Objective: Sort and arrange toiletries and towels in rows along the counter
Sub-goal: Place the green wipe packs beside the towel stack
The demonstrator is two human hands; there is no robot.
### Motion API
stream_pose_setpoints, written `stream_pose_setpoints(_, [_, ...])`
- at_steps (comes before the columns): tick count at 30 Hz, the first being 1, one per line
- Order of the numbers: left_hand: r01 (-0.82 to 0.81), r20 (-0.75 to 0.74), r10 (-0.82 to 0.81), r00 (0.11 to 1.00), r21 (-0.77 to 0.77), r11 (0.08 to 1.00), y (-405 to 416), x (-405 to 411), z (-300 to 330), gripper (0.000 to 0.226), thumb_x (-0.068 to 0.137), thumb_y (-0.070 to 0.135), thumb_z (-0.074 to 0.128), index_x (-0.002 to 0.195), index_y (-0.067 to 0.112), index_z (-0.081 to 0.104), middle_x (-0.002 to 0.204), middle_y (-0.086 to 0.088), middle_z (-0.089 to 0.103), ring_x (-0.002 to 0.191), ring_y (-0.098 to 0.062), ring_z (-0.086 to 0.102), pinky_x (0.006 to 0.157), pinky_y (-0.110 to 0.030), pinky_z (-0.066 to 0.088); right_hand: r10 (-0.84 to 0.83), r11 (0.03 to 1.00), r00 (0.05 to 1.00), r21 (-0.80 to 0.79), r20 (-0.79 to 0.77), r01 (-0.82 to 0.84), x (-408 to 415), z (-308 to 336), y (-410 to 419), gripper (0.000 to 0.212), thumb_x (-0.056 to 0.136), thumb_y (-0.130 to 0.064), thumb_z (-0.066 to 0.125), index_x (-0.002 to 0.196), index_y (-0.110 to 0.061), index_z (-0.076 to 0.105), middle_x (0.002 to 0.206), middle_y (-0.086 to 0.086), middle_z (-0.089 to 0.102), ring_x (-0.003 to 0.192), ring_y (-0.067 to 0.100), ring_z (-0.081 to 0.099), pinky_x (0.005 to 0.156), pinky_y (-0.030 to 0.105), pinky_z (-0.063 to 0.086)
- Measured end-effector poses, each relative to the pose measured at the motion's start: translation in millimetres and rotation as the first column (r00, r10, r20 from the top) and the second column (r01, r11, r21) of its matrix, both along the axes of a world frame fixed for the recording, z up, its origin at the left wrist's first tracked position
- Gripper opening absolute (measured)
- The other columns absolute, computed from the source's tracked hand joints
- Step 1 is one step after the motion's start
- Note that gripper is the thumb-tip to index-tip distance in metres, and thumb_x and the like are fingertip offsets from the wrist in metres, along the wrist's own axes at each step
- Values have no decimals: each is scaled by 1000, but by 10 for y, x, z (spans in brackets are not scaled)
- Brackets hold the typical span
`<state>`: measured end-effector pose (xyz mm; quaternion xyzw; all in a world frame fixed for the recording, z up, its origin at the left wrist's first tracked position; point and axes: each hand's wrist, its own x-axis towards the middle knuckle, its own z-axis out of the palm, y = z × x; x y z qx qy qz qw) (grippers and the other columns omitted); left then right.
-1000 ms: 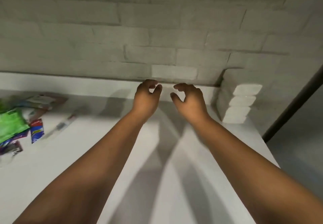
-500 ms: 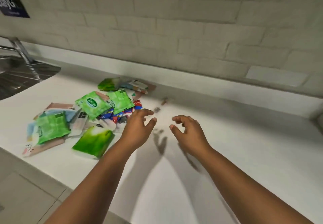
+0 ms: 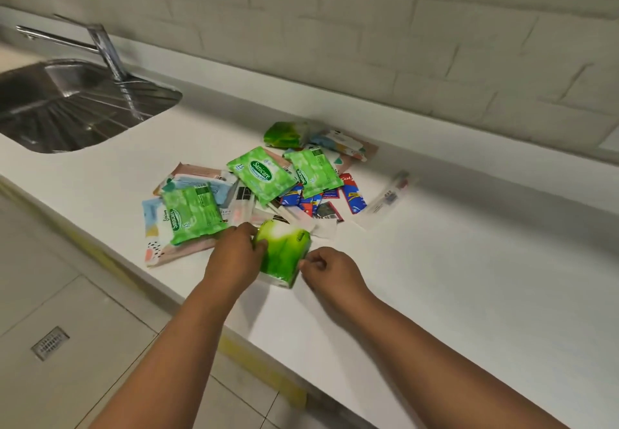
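A green soft plastic tissue pack [image 3: 283,254] lies near the front edge of the white worktop [image 3: 469,261], its long axis running away from the person. The left hand [image 3: 234,257] grips its left side; the right hand [image 3: 330,269] pinches its right edge.

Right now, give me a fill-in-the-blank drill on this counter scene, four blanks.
1. Both hands, left and right, hold one ____ pack.
2. The sink lies ____ of the pile.
3. The printed brand on the wipes reads ____.
4. The toothbrush lies ____ of the pile.

Missing: green; left; Sanicare; right
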<state>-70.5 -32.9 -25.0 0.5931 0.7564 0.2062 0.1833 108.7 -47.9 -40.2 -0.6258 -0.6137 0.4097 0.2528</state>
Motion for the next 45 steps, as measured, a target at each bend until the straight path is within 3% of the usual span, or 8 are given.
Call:
stream_pose_setpoints(3, [19, 77, -19, 997, -3, 1000, -26, -5, -28, 32, 91, 30, 60, 117, 11, 58, 109, -13, 64, 96, -31, 61, 78, -36, 49, -92, 993, 993, -79, -74, 86, -114, -15, 43, 21, 82, -38, 65, 86, -17, 64, 69, 4, 70, 58, 19, 61, 62, 34, 52])
stream_pose_setpoints(6, [44, 95, -43, 995, -9, 999, -58, 30, -24, 32, 91, 30, 60, 117, 12, 57, 108, -10, 64, 96, -29, 61, 77, -34, 48, -161, 977, 977, -161, -142, 138, -75, 34, 26, 20, 86, -26, 66, 90, -8, 60, 65, 11, 69, 42, 18, 56, 42, 21, 43])
stream_pose_setpoints(9, [85, 114, -81, 990, -27, 996, -76, 99, -1, 31, 90, 30, 62, 115, 12, 58, 107, -9, 64, 94, -28, 61, 77, -34, 48, -194, 965, 963, -212, -188, 153, 51, 71, -42, 19, 88, -18, 66, 93, -3, 57, 65, 17, 66, 40, 20, 53, 35, 15, 33])
stream_pose_setpoints(14, [170, 154, -161, 975, -51, 984, -84, 317, 27, 30, 88, 29, 66, 112, 12, 60, 95, -2, 61, 89, -23, 59, 75, -28, 44, -291, 944, 915, -238, -279, 228, 308, 36, -174, 19, 86, -14, 68, 93, -2, 55, 59, 19, 64, 45, 27, 55, 44, 28, 44])
stream_pose_setpoints(20, [264, 246, -241, 939, -65, 962, -76, 668, -19, 33, 84, 26, 71, 112, 11, 63, 95, -3, 64, 88, -20, 60, 76, -25, 44, -425, 903, 840, -221, -339, 368, 667, 5, -358, 13, 86, -7, 68, 92, 1, 58, 59, 18, 61, 43, 24, 52, 42, 26, 43])
stream_pose_setpoints(29, [389, 309, -360, 880, -36, 920, -118, 1341, -24, 31, 83, 22, 72, 112, 14, 67, 96, -3, 68, 91, -20, 64, 85, -28, 49, -590, 796, 738, -80, -327, 601, 1240, -74, -665, 12, 82, -4, 71, 89, -10, 64, 71, 9, 63, 55, 22, 60, 56, 33, 55])
stream_pose_setpoints(38, [411, 336, -403, 851, 50, 910, -259, 2123, 14, 24, 82, 19, 72, 105, 19, 68, 90, 3, 68, 84, -17, 66, 75, -24, 48, -668, 721, 659, -84, -347, 687, 1900, -27, -870, 9, 84, -5, 70, 89, -10, 65, 76, 10, 66, 60, 20, 62, 51, 23, 51])
stream_pose_setpoints(45, [444, 360, -428, 829, 41, 895, -321, 2788, -14, 26, 83, 18, 71, 109, 20, 67, 95, 2, 70, 87, -18, 66, 82, -29, 51, -699, 690, 637, -74, -325, 720, 2492, -29, -1003, 6, 85, -7, 68, 90, -10, 66, 73, 5, 67, 59, 19, 63, 52, 23, 53])
